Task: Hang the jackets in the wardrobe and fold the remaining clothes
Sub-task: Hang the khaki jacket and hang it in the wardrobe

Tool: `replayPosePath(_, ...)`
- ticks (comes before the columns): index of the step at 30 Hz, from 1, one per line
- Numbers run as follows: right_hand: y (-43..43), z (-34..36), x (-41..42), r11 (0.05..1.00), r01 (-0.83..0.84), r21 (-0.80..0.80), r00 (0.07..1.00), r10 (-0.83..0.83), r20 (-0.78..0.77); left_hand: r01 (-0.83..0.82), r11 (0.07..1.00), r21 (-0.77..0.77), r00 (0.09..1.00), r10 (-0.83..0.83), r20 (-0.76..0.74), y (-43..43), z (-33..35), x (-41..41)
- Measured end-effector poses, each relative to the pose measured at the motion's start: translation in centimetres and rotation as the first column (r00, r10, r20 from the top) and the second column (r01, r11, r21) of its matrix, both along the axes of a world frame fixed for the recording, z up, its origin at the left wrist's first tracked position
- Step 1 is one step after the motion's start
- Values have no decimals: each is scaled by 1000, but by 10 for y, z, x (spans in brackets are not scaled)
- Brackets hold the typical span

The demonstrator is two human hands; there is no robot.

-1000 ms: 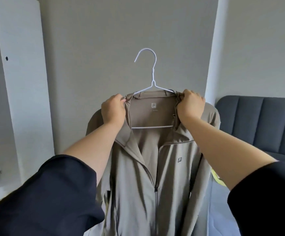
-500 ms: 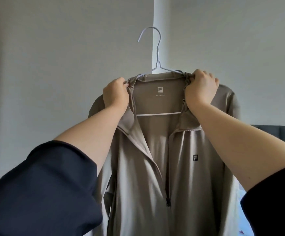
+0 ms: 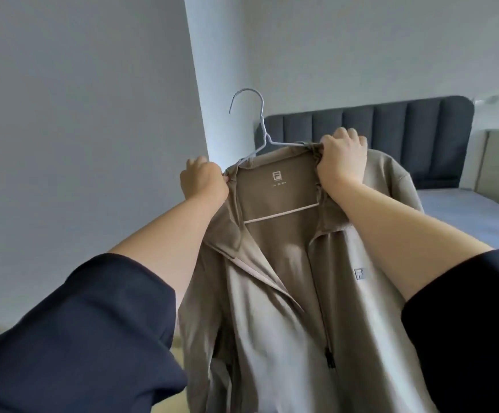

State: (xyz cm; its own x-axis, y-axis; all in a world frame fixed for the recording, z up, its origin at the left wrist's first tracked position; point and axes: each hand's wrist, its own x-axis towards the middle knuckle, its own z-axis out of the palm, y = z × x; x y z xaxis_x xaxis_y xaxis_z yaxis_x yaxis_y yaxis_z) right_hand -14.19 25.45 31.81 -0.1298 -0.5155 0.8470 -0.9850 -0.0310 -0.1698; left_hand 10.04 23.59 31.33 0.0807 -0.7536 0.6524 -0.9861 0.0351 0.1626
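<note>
While both hands grip its collar — left hand (image 3: pixel 203 180), right hand (image 3: pixel 342 156) — jacket (image 3: pixel 272 293) hangs between them

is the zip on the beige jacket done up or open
Open at the top: the beige jacket gapes below the collar, showing the white wire hanger bar, and the dark zip pull sits low.

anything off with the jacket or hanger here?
Slightly. The hanger tilts, its hook leaning left, held up in the air, not on a rail. The jacket sits on it half unzipped, collar bunched where the left hand and right hand grip it. No damage visible.
</note>
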Motion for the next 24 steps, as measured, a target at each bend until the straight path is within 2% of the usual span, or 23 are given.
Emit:
replayPosePath(4,-28,-83,-20,984,80,158,997,-75,-36,-10,977,213,1000,15,-22,-21,-73,-21)
replayPosePath(7,-45,-134,-25,940,13,341,995,19,-93,10,899,437,1000,-2,-20,-38,-121,-28)
replayPosePath(9,-57,-167,-25,885,9,466,997,27,-70,33,836,547,998,-3,-56,-48,-152,-31)
replayPosePath(14,-89,-230,-29,822,-2,570,998,-36,57,151,761,631,953,59,-298,-81,-218,-35)
replayPosePath(16,-100,-247,-28,796,-58,602,991,-27,131,178,747,640,929,88,-360,-94,-238,-35)
replayPosePath(18,-106,-267,-25,732,-179,658,976,47,214,304,694,653,873,71,-482,-103,-256,-37)
replayPosePath(20,-102,-291,-21,644,-265,717,958,90,274,479,576,663,784,60,-618,-104,-279,-44)
replayPosePath(21,-97,-306,-19,601,-283,747,951,76,299,517,525,676,773,53,-632,-100,-293,-48)
replayPosePath(24,-73,-360,-12,445,-301,843,945,22,326,505,425,751,835,-19,-550,-78,-346,-57)
